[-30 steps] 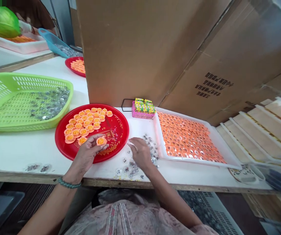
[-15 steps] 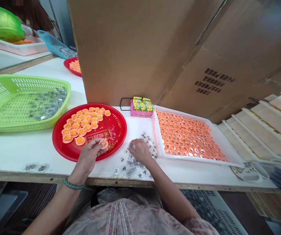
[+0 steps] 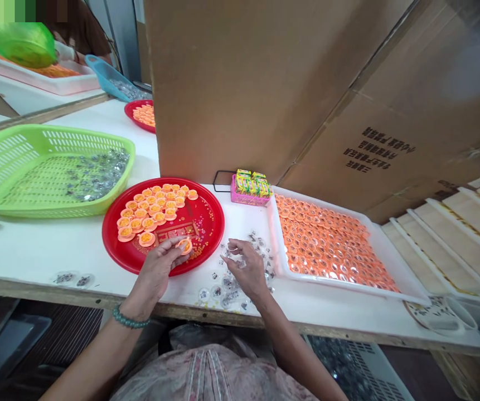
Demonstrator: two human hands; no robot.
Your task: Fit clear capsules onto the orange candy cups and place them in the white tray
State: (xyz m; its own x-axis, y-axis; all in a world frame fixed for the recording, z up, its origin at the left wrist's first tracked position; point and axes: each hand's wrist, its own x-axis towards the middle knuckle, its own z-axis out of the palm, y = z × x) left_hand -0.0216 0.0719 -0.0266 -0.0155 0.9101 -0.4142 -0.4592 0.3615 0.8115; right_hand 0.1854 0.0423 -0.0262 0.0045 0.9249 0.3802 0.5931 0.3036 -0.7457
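Observation:
My left hand (image 3: 156,270) pinches a small orange round piece (image 3: 185,246) with a yellow centre, above the right front part of a red round tray (image 3: 112,245). Several similar orange pieces (image 3: 155,210) lie in rows on that tray. My right hand (image 3: 248,267) is to the right of the tray, over a scatter of small clear plastic discs (image 3: 228,287) with dark prints. Its thumb and fingers are curled around a small gap, with what looks like a clear disc at the tips, hard to see.
A green basket (image 3: 56,209) with clear discs stands left. To the right, a white tray (image 3: 279,262) holds rows of orange pieces under clear discs. A pink basket (image 3: 250,197) of yellow packets sits before a cardboard wall (image 3: 256,100). A co-worker's arm (image 3: 93,58) shows back left.
My right hand has lifted off the clear discs and turned, its thumb and fingers now facing left. The left hand still holds the orange piece. The view has shifted slightly.

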